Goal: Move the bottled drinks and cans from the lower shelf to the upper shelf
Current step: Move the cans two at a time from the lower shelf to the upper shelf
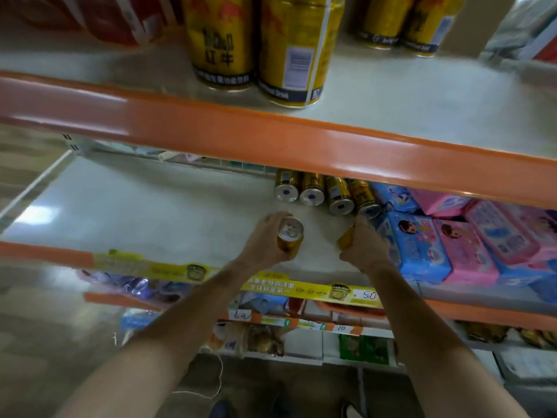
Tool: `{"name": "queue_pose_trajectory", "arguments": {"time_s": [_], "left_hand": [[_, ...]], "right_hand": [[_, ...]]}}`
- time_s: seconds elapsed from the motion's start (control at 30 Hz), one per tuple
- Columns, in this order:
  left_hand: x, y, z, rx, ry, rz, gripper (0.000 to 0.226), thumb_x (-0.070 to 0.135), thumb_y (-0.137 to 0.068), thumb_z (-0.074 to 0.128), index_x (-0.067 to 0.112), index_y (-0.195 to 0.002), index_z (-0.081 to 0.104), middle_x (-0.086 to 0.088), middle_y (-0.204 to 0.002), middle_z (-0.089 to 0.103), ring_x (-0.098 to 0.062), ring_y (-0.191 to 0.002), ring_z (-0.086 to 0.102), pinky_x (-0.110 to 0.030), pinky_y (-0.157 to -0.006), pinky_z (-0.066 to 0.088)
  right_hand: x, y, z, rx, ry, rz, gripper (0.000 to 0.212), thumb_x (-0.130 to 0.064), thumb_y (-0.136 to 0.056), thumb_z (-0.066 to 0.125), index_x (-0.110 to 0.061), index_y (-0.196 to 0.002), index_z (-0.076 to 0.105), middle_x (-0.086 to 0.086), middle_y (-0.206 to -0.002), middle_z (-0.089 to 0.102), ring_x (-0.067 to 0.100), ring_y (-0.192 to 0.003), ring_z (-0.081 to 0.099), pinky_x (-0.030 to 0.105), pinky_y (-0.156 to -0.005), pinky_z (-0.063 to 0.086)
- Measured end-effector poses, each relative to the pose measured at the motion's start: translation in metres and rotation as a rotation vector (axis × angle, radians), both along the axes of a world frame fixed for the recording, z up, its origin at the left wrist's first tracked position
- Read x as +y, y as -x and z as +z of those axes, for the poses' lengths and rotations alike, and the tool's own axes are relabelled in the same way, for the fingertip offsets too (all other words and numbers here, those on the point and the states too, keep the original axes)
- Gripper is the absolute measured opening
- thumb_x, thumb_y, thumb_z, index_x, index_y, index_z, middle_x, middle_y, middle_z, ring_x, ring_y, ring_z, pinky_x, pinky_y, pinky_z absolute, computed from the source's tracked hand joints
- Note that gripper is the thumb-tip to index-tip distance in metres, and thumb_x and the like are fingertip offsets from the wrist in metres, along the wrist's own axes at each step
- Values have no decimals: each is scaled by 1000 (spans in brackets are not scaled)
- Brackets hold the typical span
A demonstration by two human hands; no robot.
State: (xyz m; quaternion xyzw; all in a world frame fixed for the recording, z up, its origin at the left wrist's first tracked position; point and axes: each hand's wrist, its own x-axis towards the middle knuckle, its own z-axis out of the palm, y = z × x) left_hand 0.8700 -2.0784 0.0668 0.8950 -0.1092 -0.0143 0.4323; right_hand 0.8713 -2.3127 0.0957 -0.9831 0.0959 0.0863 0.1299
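The right hand (366,245) swallows nearly all of its gold metal can (346,238), and only a sliver of the side peeks out left of the fingers. The left hand (262,236) covers the left flank of its silver-topped gold can (290,236). At the back, the row of four gold cans (325,194) disappears partly behind the orange shelf lip (271,131). Up top, the tall gold cans (289,49) are chopped off by the picture's edge. The print on the yellow price strip (310,289) is too smeared to read.

Left hand (265,240) and right hand (366,247) bare, forearms (180,327) bare too. Blurry dark shapes (221,409) at near edge, possibly shoes.
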Motion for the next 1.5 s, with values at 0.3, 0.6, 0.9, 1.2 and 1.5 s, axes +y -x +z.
{"name": "queue_pose_trajectory", "arguments": {"time_s": [0.3,0.6,0.9,1.2,1.5], "left_hand": [[5,2,0,-24,13,-13,78,23,-65,87,17,-132,47,-7,-129,52,-23,-117,49,-29,-93,43],[-10,5,-2,-11,10,234,89,36,-60,91,16,-131,41,-11,-129,43,-27,-119,40,-39,-93,45],[2,6,-7,98,238,49,81,16,-68,77,26,-137,36,-5,-132,53,-20,-118,56,-40,-101,49],[7,4,-13,36,115,80,91,30,-54,92,25,-132,44,4,-119,46,-17,-111,52,-38,-96,49],[-16,7,-19,-18,83,241,91,47,-49,83,17,-129,50,-5,-115,54,-19,-109,45,-28,-84,35]], "right_hand": [[19,18,3,-218,-517,6,87,-5,-59,89,-21,-130,42,-4,-108,54,18,-95,61,28,-66,59],[39,34,-15,-378,-664,-19,81,-11,-55,94,-15,-124,52,-1,-113,60,11,-100,58,14,-79,44],[39,39,-37,-388,-765,-58,81,-21,-54,92,-26,-121,48,2,-117,59,11,-106,60,21,-85,49],[31,33,-47,-324,-863,-88,76,0,-56,92,-15,-119,51,-3,-107,64,-12,-92,61,6,-74,46],[44,36,-55,-399,-792,-131,75,-19,-52,97,-31,-106,46,-5,-106,47,14,-98,55,17,-78,45]]}}
